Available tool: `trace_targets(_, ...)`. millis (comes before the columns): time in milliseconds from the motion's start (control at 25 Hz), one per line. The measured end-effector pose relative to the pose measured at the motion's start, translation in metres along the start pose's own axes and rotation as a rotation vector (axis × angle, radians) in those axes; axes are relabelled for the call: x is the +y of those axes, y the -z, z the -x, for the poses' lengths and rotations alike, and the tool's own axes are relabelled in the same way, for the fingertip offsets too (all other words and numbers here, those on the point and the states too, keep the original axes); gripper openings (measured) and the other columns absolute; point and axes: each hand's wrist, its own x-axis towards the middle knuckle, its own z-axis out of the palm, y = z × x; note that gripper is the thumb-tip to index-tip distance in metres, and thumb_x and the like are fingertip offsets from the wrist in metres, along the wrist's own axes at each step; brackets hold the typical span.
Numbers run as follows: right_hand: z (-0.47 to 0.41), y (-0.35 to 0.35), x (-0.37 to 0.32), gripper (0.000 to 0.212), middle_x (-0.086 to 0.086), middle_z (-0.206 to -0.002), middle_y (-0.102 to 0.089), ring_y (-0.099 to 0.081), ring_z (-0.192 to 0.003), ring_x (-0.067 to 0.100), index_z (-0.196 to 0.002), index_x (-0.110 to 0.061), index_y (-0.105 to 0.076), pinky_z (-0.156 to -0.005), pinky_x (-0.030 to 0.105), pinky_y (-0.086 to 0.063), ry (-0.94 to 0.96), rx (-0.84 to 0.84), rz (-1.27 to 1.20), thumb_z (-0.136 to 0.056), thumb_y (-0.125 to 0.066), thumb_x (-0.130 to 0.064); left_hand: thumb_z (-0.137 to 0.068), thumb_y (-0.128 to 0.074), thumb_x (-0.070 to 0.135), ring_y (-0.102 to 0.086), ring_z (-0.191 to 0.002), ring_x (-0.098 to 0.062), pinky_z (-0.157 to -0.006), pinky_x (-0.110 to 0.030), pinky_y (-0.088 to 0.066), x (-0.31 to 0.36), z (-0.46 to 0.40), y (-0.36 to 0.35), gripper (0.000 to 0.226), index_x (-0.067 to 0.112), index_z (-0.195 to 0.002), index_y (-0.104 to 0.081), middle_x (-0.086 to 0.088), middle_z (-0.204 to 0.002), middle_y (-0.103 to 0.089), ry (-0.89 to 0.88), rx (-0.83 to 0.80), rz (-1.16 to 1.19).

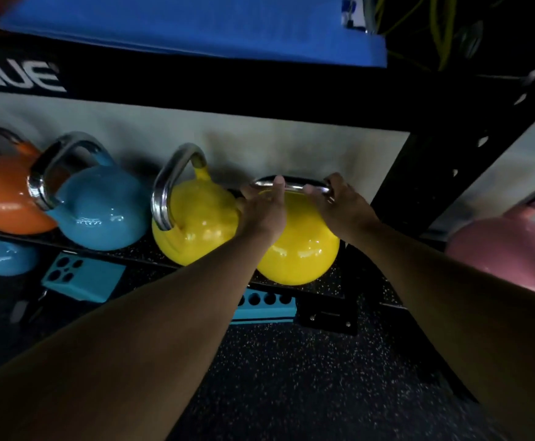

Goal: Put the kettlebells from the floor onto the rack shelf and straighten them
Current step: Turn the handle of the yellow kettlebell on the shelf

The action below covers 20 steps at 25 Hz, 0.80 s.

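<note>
A yellow kettlebell point(301, 246) stands on the low rack shelf point(333, 288) at its right end. My left hand point(264, 206) and my right hand point(339, 202) both grip its steel handle from either side. To its left, touching or nearly touching it, a second yellow kettlebell point(193, 224) sits with its handle turned sideways. Further left on the shelf come a blue kettlebell point(97, 214) and an orange kettlebell point(5, 202). My forearms hide part of the shelf's front edge.
A pink kettlebell point(514, 249) sits right of the black rack upright point(425, 173). A small blue kettlebell point(2, 254) and teal blocks point(81, 278) lie below the shelf at left. A blue mat point(196, 23) lies on the upper shelf. Speckled black floor point(291, 377) spreads below.
</note>
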Motion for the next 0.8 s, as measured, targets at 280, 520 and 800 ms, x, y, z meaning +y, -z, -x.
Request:
trace_targets(280,0.020,-0.015,0.001,0.045,0.016,-0.119,-0.059,-0.056,-0.107,0.037,-0.118,-0.020,-0.046,-0.082,0.040,-0.044,-0.109,0.031,-0.139,-0.097,-0.032,-0.058,-0.096,-0.028,0.058,-0.022,-0.143,-0.036,-0.110,-0.052,-0.030,-0.001,-0.022,-0.007,0.073,0.023,-0.153,0.000,-0.013,-0.162,-0.009,0.031,-0.086,0.255)
trace_targets(520,0.016,-0.015,-0.013,0.050,0.012,-0.112,-0.070,-0.067,-0.096,0.032,-0.122,-0.032,-0.063,-0.088,0.044,-0.053,-0.192,0.100,-0.407,-0.096,-0.032,-0.061,-0.100,-0.024,0.051,-0.014,-0.146,-0.032,-0.115,-0.047,-0.018,0.002,-0.031,-0.028,0.064,0.028,-0.153,0.003,-0.008,-0.163,-0.002,0.072,-0.009,0.459)
trace_targets(800,0.025,-0.025,-0.002,0.034,-0.005,-0.104,-0.065,-0.062,-0.076,-0.014,-0.122,-0.040,-0.061,-0.065,0.014,-0.051,-0.155,0.138,-0.615,-0.099,-0.039,-0.050,-0.096,-0.025,0.060,-0.026,-0.142,-0.031,-0.107,-0.042,-0.024,-0.006,-0.041,-0.032,0.060,0.040,-0.151,-0.008,-0.004,-0.160,-0.022,-0.032,-0.156,0.452)
